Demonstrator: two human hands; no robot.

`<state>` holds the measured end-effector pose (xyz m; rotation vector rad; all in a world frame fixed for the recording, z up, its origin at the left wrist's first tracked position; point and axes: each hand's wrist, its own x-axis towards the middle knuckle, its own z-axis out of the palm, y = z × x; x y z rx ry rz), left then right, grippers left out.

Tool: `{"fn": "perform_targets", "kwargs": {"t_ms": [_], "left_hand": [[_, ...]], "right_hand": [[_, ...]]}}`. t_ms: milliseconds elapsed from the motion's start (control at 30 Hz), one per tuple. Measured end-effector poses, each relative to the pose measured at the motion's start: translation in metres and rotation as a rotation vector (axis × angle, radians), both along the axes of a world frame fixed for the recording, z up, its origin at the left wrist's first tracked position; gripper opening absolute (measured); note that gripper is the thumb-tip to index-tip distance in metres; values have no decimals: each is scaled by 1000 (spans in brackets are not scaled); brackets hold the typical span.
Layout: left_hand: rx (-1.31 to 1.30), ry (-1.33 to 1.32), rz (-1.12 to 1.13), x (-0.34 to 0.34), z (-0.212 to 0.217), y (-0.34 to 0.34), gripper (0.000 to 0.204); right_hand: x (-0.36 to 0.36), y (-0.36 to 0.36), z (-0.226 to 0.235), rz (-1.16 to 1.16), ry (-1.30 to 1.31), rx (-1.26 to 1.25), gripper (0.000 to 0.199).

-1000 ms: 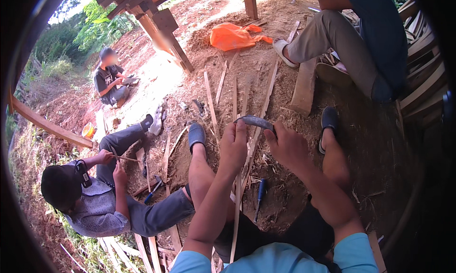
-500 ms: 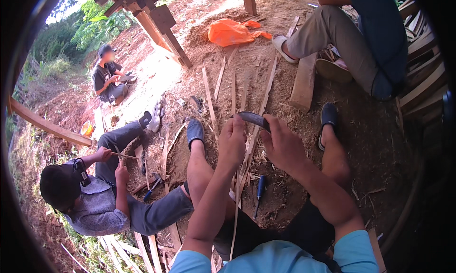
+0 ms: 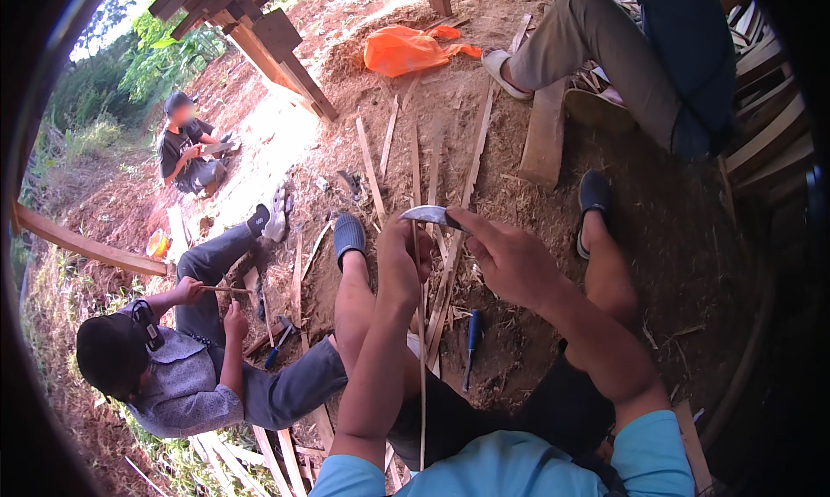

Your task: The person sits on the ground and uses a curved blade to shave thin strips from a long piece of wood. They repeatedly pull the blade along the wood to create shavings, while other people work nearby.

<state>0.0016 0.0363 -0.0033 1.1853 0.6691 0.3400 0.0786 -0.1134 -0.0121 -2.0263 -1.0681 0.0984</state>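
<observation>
At frame centre, the left hand (image 3: 405, 259) grips a long thin bamboo strip (image 3: 422, 384); the right hand (image 3: 510, 259) clasps a curved grey blade (image 3: 430, 215) against it, a blue-handled tool (image 3: 471, 334) lying below on the dirt.

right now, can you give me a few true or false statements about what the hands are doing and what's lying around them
1. The right hand holds a knife with a curved blade. True.
2. The left hand grips a thin bamboo strip that runs down between the knees. True.
3. A blue-handled tool lies on the dirt between the legs. True.
4. The orange bag lies right beside the left hand. False: it lies far off, near the wooden post.
5. Both feet are bare. False: each wears a dark shoe.
6. The person in the grey shirt sits empty-handed. False: that person's hands hold a thin stick.
</observation>
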Motion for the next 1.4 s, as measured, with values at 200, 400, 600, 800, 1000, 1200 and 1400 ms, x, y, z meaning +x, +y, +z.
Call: {"fn": "perform_targets", "kwargs": {"t_ms": [200, 400, 600, 800, 1000, 1200, 1400], "left_hand": [[99, 17, -13, -2, 8, -5, 26], [208, 32, -40, -2, 4, -6, 25], [323, 14, -30, -6, 1, -14, 26], [523, 45, 35, -5, 3, -23, 32], [625, 53, 32, -5, -1, -22, 32], [455, -72, -315, -19, -20, -72, 31], [-65, -2, -195, -10, 11, -11, 38]], "right_hand": [[-2, 0, 11, 21, 72, -128, 50], [9, 3, -4, 10, -44, -18, 50], [7, 3, 3, -73, -176, -127, 51], [11, 4, 8, -153, -295, -159, 54], [17, 9, 5, -173, -282, -63, 52], [72, 9, -7, -436, -190, 211, 40], [35, -6, -4, -211, -35, 190, 38]]}}
